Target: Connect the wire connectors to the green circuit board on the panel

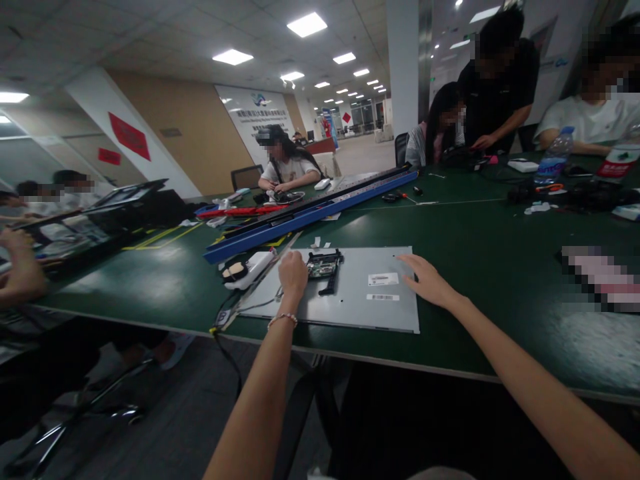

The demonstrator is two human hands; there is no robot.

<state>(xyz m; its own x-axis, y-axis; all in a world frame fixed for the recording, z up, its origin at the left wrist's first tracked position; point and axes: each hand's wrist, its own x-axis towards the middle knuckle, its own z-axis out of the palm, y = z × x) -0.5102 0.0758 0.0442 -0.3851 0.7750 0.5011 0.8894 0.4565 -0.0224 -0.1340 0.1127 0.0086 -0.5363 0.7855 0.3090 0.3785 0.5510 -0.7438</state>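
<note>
A grey metal panel (360, 303) lies flat on the green table (480, 253), with a small circuit board (324, 265) and white labels on it. My left hand (293, 272) is closed in a fist on the panel, right beside the circuit board; what its fingers hold is hidden. A bead bracelet is on that wrist. My right hand (426, 280) lies flat on the panel's right part, fingers stretched out, holding nothing.
A white device with cables (247, 270) lies left of the panel. A long blue rail (310, 213) crosses the table behind it. A water bottle (555, 155), tools and boxes sit at the far right. Several people sit or stand round the table.
</note>
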